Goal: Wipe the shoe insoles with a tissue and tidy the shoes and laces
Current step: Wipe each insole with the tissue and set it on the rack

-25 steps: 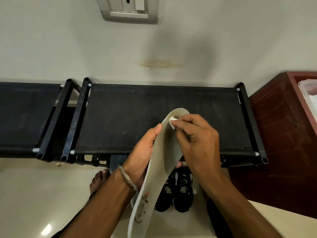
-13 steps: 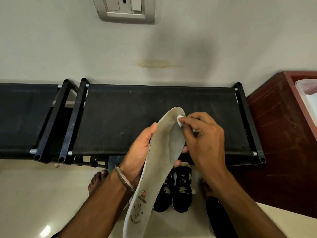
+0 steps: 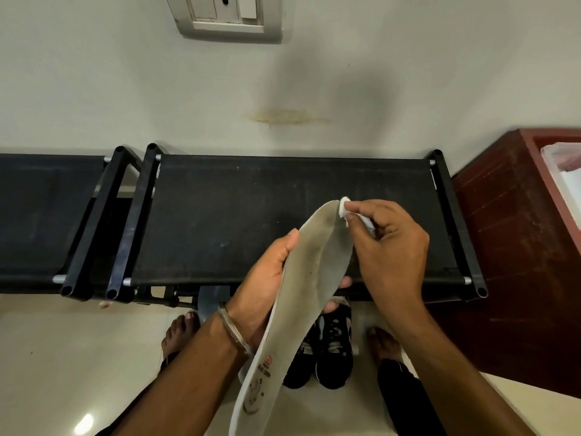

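Observation:
A long grey insole (image 3: 301,297) with a small printed logo near its heel stands tilted in front of me, toe end up. My left hand (image 3: 267,287) grips it round the middle, thumb on the left edge and fingertips showing on the right. My right hand (image 3: 386,247) pinches a small white tissue (image 3: 345,209) against the insole's right toe edge. A pair of black shoes (image 3: 333,350) with white-trimmed soles sits on the floor below, partly hidden by the insole.
A black fabric-topped shoe rack (image 3: 251,215) stands against the wall, with a second rack (image 3: 41,215) to its left. A dark red cabinet (image 3: 518,247) rises at the right. My bare feet (image 3: 179,335) flank the shoes on the cream floor.
My right hand slid the tissue from the middle of the toe area to the right toe edge. The insole turned slightly, showing more of its upper face.

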Motion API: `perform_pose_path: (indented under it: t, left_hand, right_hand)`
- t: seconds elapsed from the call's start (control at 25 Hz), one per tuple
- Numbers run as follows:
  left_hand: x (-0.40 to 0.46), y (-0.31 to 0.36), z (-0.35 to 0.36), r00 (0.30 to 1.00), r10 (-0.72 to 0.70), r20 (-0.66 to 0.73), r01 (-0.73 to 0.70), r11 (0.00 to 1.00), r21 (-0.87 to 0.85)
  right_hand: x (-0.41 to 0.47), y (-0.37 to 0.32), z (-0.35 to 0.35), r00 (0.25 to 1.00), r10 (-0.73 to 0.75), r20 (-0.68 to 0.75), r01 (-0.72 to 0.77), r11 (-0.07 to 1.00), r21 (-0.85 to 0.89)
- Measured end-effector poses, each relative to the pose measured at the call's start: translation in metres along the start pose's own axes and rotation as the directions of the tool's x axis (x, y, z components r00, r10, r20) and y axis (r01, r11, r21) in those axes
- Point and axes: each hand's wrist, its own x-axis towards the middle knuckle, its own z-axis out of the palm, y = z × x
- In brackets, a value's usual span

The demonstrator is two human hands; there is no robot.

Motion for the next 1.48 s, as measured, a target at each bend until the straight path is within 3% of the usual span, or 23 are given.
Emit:
perform_pose_path:
  t: [0.2, 0.36, 0.52, 0.72, 0.88, 1.0, 1.12, 1.2, 1.28, 1.36, 1.48]
  left_hand:
    - [0.0, -0.003, 0.0, 0.999, -0.013, -0.035, 0.014, 1.0, 0.024]
    - [0.001, -0.003, -0.002, 0.999, -0.013, -0.03, 0.014, 1.0, 0.028]
    - [0.003, -0.003, -0.005, 0.997, -0.019, -0.069, 0.021, 1.0, 0.023]
    - [0.004, -0.004, -0.003, 0.999, -0.032, -0.027, 0.034, 0.997, 0.073]
    - [0.0, 0.001, -0.004, 0.999, 0.017, -0.032, -0.019, 0.996, -0.086]
    - [-0.002, 0.009, -0.012, 1.0, 0.005, -0.023, -0.009, 0.984, -0.18]
    - [-0.001, 0.018, -0.022, 0.998, 0.024, -0.05, -0.035, 0.969, -0.243]
    - [-0.001, 0.022, -0.026, 0.996, 0.052, -0.078, -0.072, 0.96, -0.271]
    - [-0.002, 0.02, -0.021, 0.996, 0.052, -0.071, -0.069, 0.962, -0.263]
    - [-0.002, 0.011, -0.008, 0.999, 0.019, -0.044, -0.028, 0.975, -0.222]
    - [-0.005, -0.001, 0.008, 1.0, -0.004, -0.023, 0.001, 0.992, -0.124]
  right_hand:
    - [-0.011, -0.003, 0.01, 0.975, -0.186, 0.12, 0.187, 0.982, 0.003]
    - [-0.003, 0.003, 0.002, 0.996, -0.092, 0.018, 0.092, 0.995, -0.035]
    - [-0.018, -0.009, 0.015, 0.948, -0.261, 0.184, 0.262, 0.965, 0.02]
    - [-0.001, 0.006, 0.005, 0.993, -0.117, 0.034, 0.117, 0.993, -0.005]
    - [-0.028, -0.012, 0.022, 0.963, -0.156, 0.218, 0.126, 0.981, 0.146]
    - [-0.046, -0.021, 0.03, 0.923, -0.125, 0.365, 0.039, 0.972, 0.234]
    - [-0.053, -0.028, 0.025, 0.806, -0.159, 0.571, -0.041, 0.946, 0.321]
    - [-0.057, -0.03, 0.019, 0.727, -0.231, 0.646, -0.007, 0.939, 0.344]
    - [-0.056, -0.024, 0.017, 0.772, -0.289, 0.566, 0.169, 0.952, 0.256]
    - [-0.046, -0.01, 0.017, 0.86, -0.301, 0.413, 0.312, 0.949, 0.043]
    - [-0.019, 0.012, 0.008, 0.965, -0.214, 0.153, 0.237, 0.958, -0.16]
